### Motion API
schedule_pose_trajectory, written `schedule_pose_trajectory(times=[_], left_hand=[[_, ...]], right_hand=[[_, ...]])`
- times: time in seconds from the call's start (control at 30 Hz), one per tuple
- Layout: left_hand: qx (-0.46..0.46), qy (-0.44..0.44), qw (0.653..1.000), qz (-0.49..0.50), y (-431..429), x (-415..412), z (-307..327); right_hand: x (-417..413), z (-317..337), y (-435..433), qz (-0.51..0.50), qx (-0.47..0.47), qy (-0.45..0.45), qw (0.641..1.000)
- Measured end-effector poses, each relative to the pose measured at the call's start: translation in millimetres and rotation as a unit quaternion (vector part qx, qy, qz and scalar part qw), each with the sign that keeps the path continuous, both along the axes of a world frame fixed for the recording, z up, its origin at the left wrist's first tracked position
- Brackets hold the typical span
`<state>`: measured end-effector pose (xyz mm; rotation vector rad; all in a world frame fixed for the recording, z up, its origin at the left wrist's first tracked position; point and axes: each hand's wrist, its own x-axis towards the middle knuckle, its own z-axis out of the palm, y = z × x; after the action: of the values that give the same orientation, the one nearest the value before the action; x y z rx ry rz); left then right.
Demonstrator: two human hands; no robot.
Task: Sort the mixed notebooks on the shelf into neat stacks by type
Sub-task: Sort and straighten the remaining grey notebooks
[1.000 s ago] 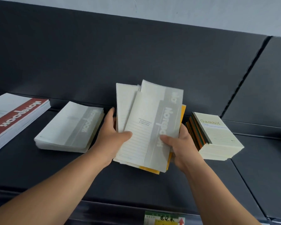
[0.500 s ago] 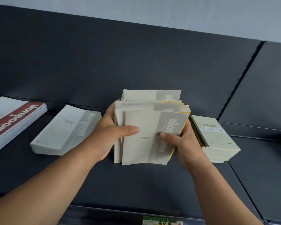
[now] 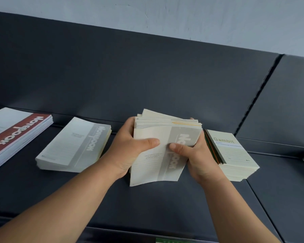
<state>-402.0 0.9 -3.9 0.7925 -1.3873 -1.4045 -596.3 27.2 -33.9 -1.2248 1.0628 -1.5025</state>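
Notebooks (image 3: 165,155) in a thick, ragged bundle are held upright over the middle of the dark matte shelf (image 3: 147,211). The left hand (image 3: 128,148) and right hand (image 3: 195,155) each close their grip on it, thumbs on the front cover. The covers are thin cream paper with a grey band, and yellow edges show on top. A grey-band stack (image 3: 74,146) and a red-band stack (image 3: 12,135) lie flat to the left, and a Gambit stack (image 3: 235,155) to the right.
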Motion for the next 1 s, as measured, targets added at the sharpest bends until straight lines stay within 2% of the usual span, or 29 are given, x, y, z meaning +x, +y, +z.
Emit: schedule_pose_trajectory(times=[0.2,0.33,0.53,0.7,0.9,1.0], left_hand=[[0.001,0.013,1.0,0.003,-4,-1,4],[-0.033,0.006,0.999,-0.001,-8,-1,16],[-0.101,-0.072,0.992,0.008,-7,9,31],[-0.155,-0.12,0.98,0.022,-5,8,31],[-0.073,-0.042,0.989,0.122,-5,-6,24],[-0.02,-0.043,0.994,0.099,-7,-8,26]], right_hand=[[7,7,3,-0.013,-0.007,0.019,1.0],[9,16,5,-0.053,-0.032,0.01,0.998],[10,33,9,-0.077,-0.057,0.056,0.994],[27,39,13,-0.088,-0.06,0.059,0.993],[40,40,9,-0.205,-0.031,0.038,0.977],[42,41,7,-0.206,-0.003,0.025,0.978]])
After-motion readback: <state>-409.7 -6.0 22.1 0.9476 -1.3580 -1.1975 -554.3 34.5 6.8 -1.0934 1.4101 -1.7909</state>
